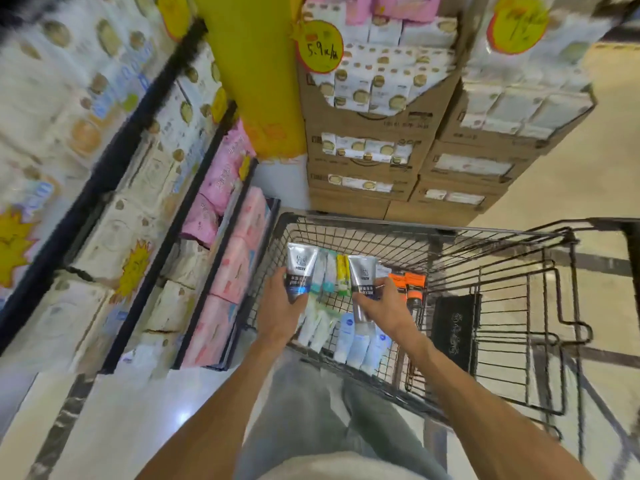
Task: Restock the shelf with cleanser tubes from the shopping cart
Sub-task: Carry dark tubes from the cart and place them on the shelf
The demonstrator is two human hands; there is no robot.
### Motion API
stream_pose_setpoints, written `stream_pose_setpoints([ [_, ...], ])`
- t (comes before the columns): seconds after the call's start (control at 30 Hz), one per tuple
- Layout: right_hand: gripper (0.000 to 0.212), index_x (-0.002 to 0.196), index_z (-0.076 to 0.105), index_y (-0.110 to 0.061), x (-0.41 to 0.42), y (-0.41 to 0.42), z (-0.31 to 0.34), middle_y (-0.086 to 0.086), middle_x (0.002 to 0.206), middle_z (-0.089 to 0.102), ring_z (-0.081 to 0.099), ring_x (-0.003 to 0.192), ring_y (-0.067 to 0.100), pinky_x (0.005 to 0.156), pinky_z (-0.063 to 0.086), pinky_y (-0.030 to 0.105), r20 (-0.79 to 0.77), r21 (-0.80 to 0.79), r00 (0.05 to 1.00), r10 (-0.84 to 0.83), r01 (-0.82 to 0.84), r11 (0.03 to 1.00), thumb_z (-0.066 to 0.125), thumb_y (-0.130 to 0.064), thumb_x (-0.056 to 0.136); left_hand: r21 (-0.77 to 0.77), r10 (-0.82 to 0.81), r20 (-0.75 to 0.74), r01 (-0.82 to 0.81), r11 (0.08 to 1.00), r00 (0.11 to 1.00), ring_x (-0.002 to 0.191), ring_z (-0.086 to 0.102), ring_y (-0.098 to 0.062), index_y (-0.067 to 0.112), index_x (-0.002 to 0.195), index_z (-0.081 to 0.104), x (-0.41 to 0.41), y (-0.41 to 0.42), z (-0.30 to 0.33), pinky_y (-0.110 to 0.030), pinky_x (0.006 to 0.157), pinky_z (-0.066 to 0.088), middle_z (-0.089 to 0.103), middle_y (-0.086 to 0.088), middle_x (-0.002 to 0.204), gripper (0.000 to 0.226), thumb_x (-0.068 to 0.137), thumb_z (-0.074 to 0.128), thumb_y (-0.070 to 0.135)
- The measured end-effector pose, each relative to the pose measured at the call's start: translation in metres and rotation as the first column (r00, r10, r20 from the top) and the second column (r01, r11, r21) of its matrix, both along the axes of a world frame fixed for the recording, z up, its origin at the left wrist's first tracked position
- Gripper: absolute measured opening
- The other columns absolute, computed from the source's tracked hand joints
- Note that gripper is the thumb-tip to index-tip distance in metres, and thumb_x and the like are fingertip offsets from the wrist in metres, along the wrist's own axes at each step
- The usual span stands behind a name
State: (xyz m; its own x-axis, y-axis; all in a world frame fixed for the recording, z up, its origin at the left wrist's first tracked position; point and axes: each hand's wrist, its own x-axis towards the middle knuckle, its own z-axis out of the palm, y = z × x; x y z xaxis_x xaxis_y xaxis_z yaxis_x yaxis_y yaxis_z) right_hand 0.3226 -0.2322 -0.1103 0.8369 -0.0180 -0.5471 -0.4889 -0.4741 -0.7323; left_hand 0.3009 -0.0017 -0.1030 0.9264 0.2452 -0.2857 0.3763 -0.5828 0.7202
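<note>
Silver tubes (300, 268) upright, caps down | left hand (282, 306), right hand (379, 306) each gripping one

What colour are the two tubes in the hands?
Silver-grey, with dark labels; the left tube shows a blue band, the right tube too. Head view.

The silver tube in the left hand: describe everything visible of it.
The silver plastic cleanser tube has a flat crimped end pointing up and away, a grey body printed "MEN", and a dark lower band with a blue patch. The left hand grips its lower part, hiding the cap. It is held over the black wire shopping cart, roughly upright.
</note>
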Motion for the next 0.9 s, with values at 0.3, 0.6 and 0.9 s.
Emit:
stream_pose_setpoints([
  [0.3,0.046,0.114,0.047,-0.013,-0.001,0.014,0.056,0.006,0.103,0.066,0.066,0.090,0.022,0.075,0.055,0.040,0.158,0.018,0.933,0.325,-0.331,0.943,0.079,-0.035,0.089,0.011,0.327,0.121,-0.331,0.944,0.937,0.095,0.063,-0.010,0.018,0.132,0.058,-0.095,-0.009,0.051,-0.020,0.074,0.049,0.063,0.004,0.112,0.051,0.085,0.078,0.021],
  [0.6,0.044,0.109,0.048,-0.012,-0.068,0.094,0.083,0.001,0.091,0.061,0.066,0.091,0.026,0.082,0.055,0.045,0.234,0.006,0.749,0.620,-0.639,0.769,0.080,-0.034,0.087,-0.023,0.627,0.231,-0.640,0.768,0.744,0.096,0.066,-0.016,0.021,0.124,0.064,-0.230,0.001,0.086,-0.034,0.079,0.052,0.068,0.006,0.111,0.041,0.086,0.081,0.022],
  [0.9,0.048,0.115,0.047,-0.012,-0.240,0.192,0.105,0.000,0.102,0.064,0.063,0.091,0.018,0.068,0.045,0.023,0.284,-0.001,0.396,0.873,-0.911,0.413,0.080,-0.034,0.088,-0.008,0.849,0.309,-0.892,0.452,0.428,0.097,0.063,-0.016,0.018,0.136,0.060,-0.442,0.009,0.108,-0.040,0.081,0.057,0.064,0.007,0.109,0.050,0.088,0.076,0.020],
])
